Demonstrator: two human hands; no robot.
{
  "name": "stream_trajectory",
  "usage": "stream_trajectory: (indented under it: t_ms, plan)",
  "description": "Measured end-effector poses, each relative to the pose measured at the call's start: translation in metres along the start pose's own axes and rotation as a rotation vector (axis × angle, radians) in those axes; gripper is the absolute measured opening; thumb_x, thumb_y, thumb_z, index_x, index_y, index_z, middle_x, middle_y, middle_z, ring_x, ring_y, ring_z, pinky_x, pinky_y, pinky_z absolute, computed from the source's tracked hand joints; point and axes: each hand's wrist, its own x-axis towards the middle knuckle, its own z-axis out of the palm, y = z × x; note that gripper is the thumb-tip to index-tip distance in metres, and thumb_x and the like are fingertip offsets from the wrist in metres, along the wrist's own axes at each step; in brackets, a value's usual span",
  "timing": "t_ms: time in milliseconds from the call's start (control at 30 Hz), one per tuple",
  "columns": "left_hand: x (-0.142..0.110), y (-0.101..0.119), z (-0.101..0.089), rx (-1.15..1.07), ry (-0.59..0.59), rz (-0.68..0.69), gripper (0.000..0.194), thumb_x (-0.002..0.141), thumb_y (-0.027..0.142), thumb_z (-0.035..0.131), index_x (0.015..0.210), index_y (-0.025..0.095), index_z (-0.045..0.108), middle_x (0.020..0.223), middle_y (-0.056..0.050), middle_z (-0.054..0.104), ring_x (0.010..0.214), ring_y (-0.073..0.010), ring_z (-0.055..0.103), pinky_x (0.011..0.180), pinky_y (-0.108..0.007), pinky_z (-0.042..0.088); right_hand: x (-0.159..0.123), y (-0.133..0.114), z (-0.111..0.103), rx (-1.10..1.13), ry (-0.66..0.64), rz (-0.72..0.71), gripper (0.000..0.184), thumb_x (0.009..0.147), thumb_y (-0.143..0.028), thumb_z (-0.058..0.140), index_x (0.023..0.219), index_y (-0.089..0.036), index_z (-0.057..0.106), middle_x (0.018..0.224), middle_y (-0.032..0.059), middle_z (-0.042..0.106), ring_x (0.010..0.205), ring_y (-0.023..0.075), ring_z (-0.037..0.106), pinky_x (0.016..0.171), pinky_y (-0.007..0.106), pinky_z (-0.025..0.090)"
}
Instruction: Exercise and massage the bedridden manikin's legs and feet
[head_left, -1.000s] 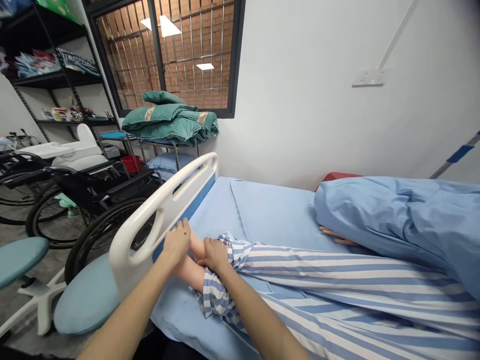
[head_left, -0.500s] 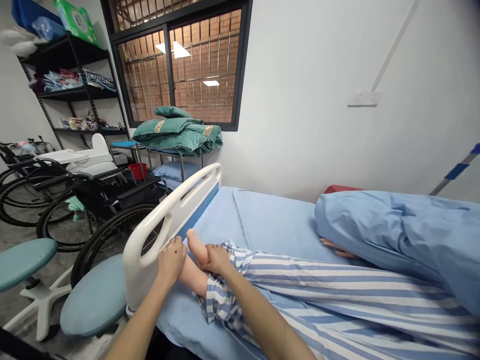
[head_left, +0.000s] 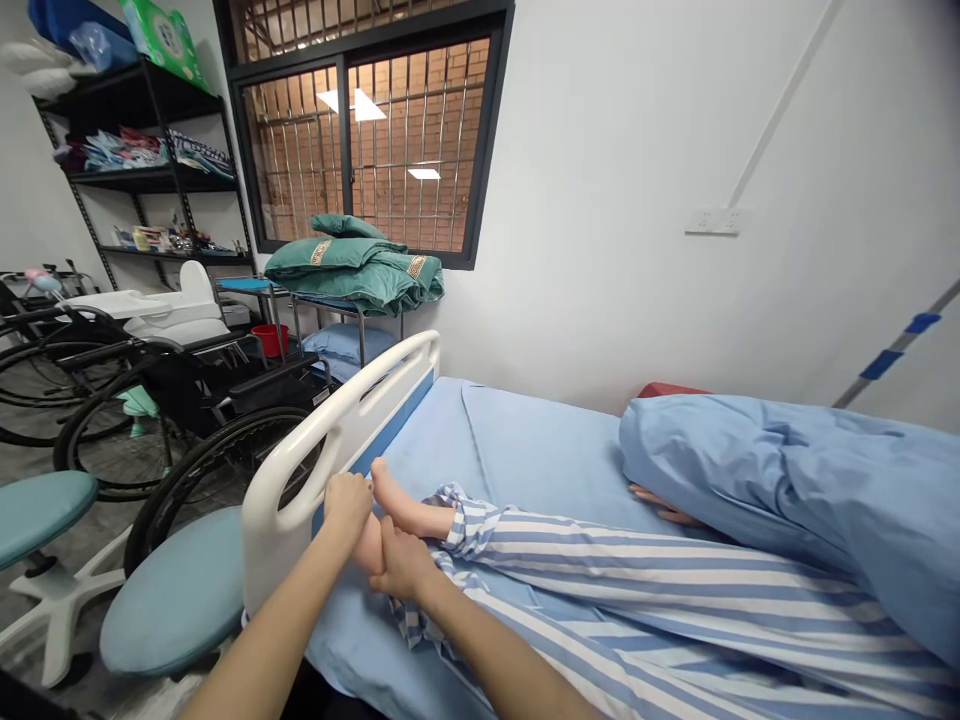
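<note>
A figure in blue-and-white striped trousers (head_left: 600,560) lies on the bed with both feet bare. My left hand (head_left: 349,503) is closed over the toe end of the near foot (head_left: 367,548), close to the footboard. Round the ankle of that same foot wraps my right hand (head_left: 403,562), hiding part of it. Beside it, the far foot (head_left: 409,508) points up and rests untouched, its trouser cuff (head_left: 469,522) bunched above the ankle. Toward the right, a blue quilt (head_left: 765,480) covers the upper legs, and the figure's hand (head_left: 664,505) shows under its edge.
The white footboard (head_left: 262,520) rises just left of my hands. Beyond it are wheelchairs (head_left: 240,440) and teal stools (head_left: 176,590). Green folded bedding (head_left: 360,265) sits on a stand below the window. A black shelf (head_left: 150,175) stands at the back left.
My right hand has let go of the far foot's ankle and moved nearer, onto the near foot's ankle. My left hand stays at the near foot's toes. The view has shifted slightly.
</note>
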Motion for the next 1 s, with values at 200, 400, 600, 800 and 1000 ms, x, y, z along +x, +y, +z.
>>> stream_trajectory:
  t_ms: [200,400,600,800,1000]
  plan:
    - [0.014,-0.001,0.001,0.021,-0.083,0.103,0.027,0.081,0.014,0.043,0.078,0.012,0.07,0.076,-0.016,0.068,0.078,-0.0231,0.063,0.072,-0.032,0.045,0.001,0.006,0.003,0.069,-0.018,0.024,0.065,0.046,-0.041,0.07,0.1,-0.021,0.039,0.101,0.0094,0.061,0.086,0.031,0.06,0.061,0.033,0.044]
    - [0.026,0.003,0.007,0.0,-0.137,0.089,0.028,0.079,0.032,0.05,0.077,0.012,0.07,0.07,-0.016,0.067,0.078,-0.0254,0.064,0.072,-0.033,0.046,0.001,0.006,0.009,0.014,-0.007,0.03,0.057,0.051,-0.04,0.066,0.098,-0.02,0.039,0.096,0.0096,0.061,0.081,0.0292,0.061,0.061,0.034,0.045]
    - [0.03,0.008,0.012,-0.014,-0.129,0.089,0.025,0.077,0.028,0.05,0.074,0.011,0.069,0.068,-0.017,0.067,0.077,-0.0263,0.063,0.071,-0.034,0.045,0.004,0.007,0.012,-0.011,-0.029,0.039,0.06,0.052,-0.042,0.065,0.101,-0.018,0.039,0.095,0.0112,0.062,0.081,0.0292,0.061,0.062,0.035,0.046]
    - [0.01,0.0,0.014,-0.046,-0.011,0.103,0.034,0.082,0.014,0.033,0.084,0.012,0.067,0.083,-0.016,0.067,0.079,-0.0257,0.062,0.069,-0.036,0.043,0.003,0.004,0.013,-0.036,-0.026,0.066,0.057,0.053,-0.041,0.064,0.1,-0.018,0.04,0.093,0.0103,0.062,0.078,0.0282,0.062,0.061,0.034,0.046]
    - [-0.006,-0.001,0.03,-0.156,0.258,-0.093,0.036,0.085,0.023,0.029,0.08,0.014,0.064,0.075,-0.011,0.066,0.071,-0.025,0.062,0.059,-0.032,0.039,0.001,0.003,0.016,-0.06,-0.007,0.056,0.054,0.055,-0.04,0.062,0.099,-0.018,0.04,0.092,0.0094,0.062,0.077,0.0285,0.061,0.061,0.035,0.046]
